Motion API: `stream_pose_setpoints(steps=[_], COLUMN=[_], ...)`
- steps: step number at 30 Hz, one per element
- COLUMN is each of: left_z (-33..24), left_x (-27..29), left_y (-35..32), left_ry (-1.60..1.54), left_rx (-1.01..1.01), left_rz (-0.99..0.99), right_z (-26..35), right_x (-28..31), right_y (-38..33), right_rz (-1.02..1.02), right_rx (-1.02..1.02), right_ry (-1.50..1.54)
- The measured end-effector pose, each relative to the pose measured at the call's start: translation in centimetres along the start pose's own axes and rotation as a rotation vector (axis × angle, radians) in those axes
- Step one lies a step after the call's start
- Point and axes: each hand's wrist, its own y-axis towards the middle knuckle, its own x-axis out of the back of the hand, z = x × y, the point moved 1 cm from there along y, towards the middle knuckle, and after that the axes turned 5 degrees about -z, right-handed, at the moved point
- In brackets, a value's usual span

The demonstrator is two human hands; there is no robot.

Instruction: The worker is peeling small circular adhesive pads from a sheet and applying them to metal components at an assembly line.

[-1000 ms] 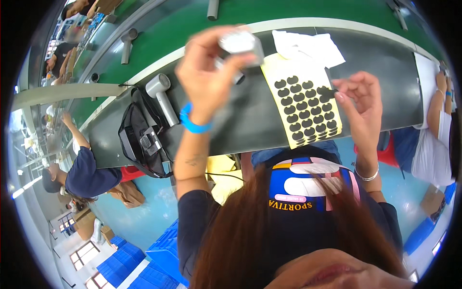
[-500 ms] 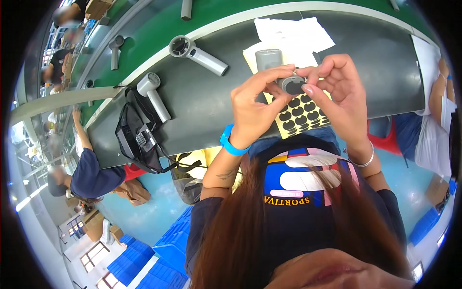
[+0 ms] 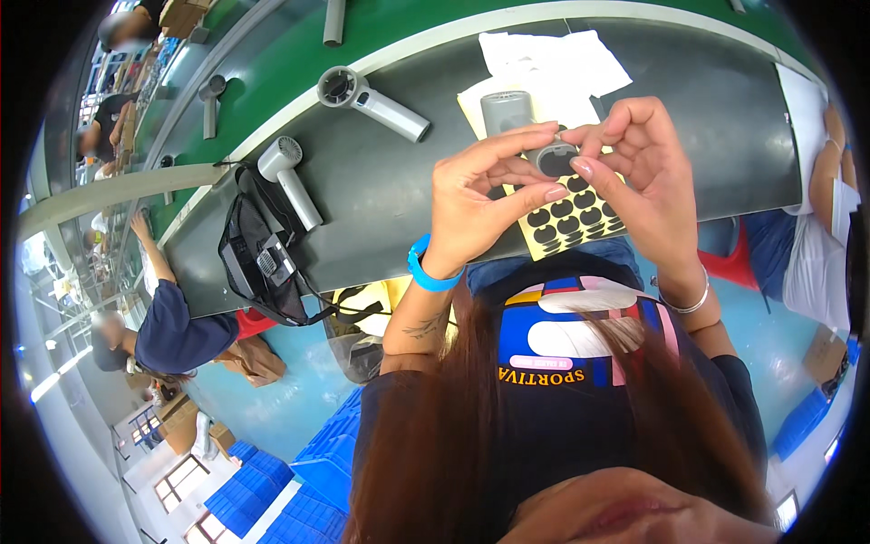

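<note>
Centre-right of the frame: both hands meet over a smooth grey plastic hair dryer (image 3: 507,113) with a round dark end. The left hand (image 3: 476,195) curls its fingers narrowly about the dryer's end. The right hand (image 3: 648,177) pinches thumb and forefinger at the same round end (image 3: 555,159). Just below lies a yellow paper sheet of dark round stickers (image 3: 571,222) on the matte grey table (image 3: 381,195). Two more hair dryers (image 3: 376,98) lie at upper left.

hair dryer (image 3: 372,98) left of hands | sticker sheet (image 3: 571,218) under hands | bag (image 3: 256,263) far left
</note>
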Motion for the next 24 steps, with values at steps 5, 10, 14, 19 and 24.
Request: stream_pose_setpoints(steps=[5,10,14,19,24], left_z=[0.12,-0.01,0.13,0.32,0.65], left_x=[-0.01,-0.04,0.0,-0.04,-0.13], left_y=[0.02,-0.1,-0.08,-0.03,0.09], left_ry=[-0.004,-0.001,-0.012,-0.021,-0.05], left_rx=[0.003,-0.002,0.004,-0.001,0.001], left_rz=[0.011,-0.003,0.0,-0.009,-0.014], right_z=[0.06,0.18,0.14,0.29,0.55], right_x=[0.07,-0.07,-0.09,0.02,-0.08], right_y=[-0.08,-0.1,-0.12,-0.11,-0.1], right_rz=[-0.004,-0.003,-0.015,0.002,-0.015], right_rx=[-0.002,-0.005,0.001,-0.053,-0.064], right_ry=[-0.008,-0.022,-0.029,-0.051,-0.054])
